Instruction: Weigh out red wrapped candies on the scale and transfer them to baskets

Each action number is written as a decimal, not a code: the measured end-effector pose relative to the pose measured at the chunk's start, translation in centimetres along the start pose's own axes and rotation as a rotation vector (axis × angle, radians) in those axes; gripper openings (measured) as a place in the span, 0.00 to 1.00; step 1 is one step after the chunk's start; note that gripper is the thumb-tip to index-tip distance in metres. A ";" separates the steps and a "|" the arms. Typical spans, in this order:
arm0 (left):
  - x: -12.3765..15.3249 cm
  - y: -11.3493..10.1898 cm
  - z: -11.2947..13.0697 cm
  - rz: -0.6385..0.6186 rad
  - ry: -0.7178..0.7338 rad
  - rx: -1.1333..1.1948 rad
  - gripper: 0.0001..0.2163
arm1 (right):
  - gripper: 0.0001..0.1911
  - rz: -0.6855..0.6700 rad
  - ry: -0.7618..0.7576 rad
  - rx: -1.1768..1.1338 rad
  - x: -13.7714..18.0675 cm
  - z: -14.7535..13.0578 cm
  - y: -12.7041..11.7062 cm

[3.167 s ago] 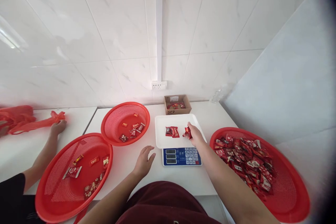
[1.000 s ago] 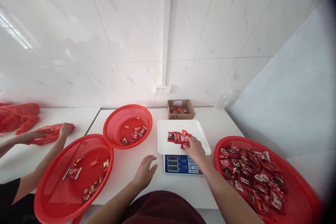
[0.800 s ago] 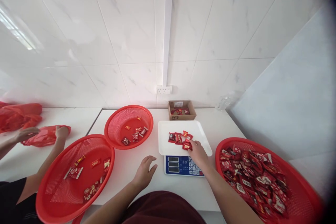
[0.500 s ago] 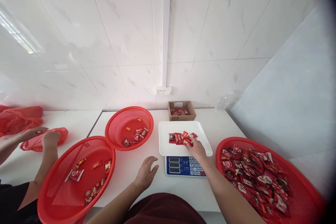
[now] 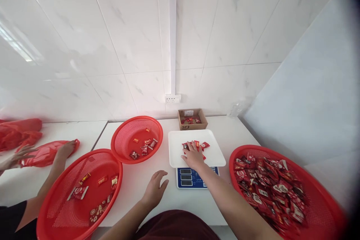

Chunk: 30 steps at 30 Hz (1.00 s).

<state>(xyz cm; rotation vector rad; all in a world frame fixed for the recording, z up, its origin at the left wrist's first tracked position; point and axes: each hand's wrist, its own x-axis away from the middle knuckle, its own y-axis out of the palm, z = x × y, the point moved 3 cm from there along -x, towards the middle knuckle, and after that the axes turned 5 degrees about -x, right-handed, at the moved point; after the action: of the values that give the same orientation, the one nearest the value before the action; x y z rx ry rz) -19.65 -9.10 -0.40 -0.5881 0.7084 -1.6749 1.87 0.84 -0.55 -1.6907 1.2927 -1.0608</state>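
Note:
My right hand [image 5: 194, 157] lies palm down on small red wrapped candies [image 5: 206, 145] on the white tray [image 5: 216, 157] of a digital scale. Its fingers are spread, and they cover part of the candies. Below the tray, the scale's blue panel [image 5: 186, 177] shows, its keys partly hidden by my right forearm. My left hand [image 5: 155, 190] hovers left of the scale, holding nothing, with thumb and fingers apart.
A red basket [image 5: 317, 180] heaped with wrapped candies stands at right. Two red baskets, one nearer [image 5: 67, 168] and one farther [image 5: 123, 138], hold several candies at left. Behind the scale sits a cardboard box [image 5: 192, 126]. A co-worker's hands touch a red plastic bag [image 5: 50, 152].
My right hand has moved left across the candies, from fingers closed at one to spread over them. My left hand stays much the same. The co-worker's hands have shifted and spread the red bag.

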 end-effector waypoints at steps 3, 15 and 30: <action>0.3 0.1 -0.5 0.017 -0.005 -0.001 0.12 | 0.17 0.104 0.029 -0.046 0.3 2.0 -0.5; -0.1 0.3 0.1 -0.028 0.025 0.001 0.12 | 0.23 0.331 0.045 -0.324 1.9 8.4 -1.0; -0.9 2.6 1.2 -0.387 -0.047 0.029 0.16 | 0.20 0.354 0.890 -0.326 20.2 26.2 -0.5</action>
<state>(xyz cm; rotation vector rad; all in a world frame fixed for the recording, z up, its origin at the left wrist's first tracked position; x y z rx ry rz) -16.79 -8.76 -1.46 -0.7786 0.5588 -2.0162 29.22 -16.80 -6.59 -1.1181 2.3253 -1.5018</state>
